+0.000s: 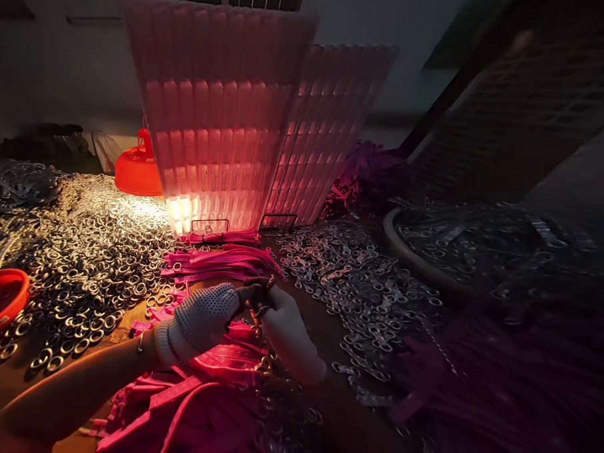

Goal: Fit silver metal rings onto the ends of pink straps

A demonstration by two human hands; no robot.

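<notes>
Only the head view here. Both hands are gloved and meet dead center of the bench. The left hand (206, 319) is curled shut, pinching a small metal ring (259, 296) and what looks like the end of a pink strap; the right hand (286, 331) is closed around the same spot from the 3 o'clock side. Can't tell exactly which fingers hold what, it's dim.

Loose pink straps (218, 260) sit at 12 o'clock from the hands, more heaped at 6, so both piles look to be within easy reach. Rings (83, 263) spread out at 10 o'clock, another heap (364, 284) at 2. A lamp with a ribbed pink shade (217, 123) stands at 12, lighting the work. An orange bowl (2, 296) sits at 9 o'clock.
</notes>
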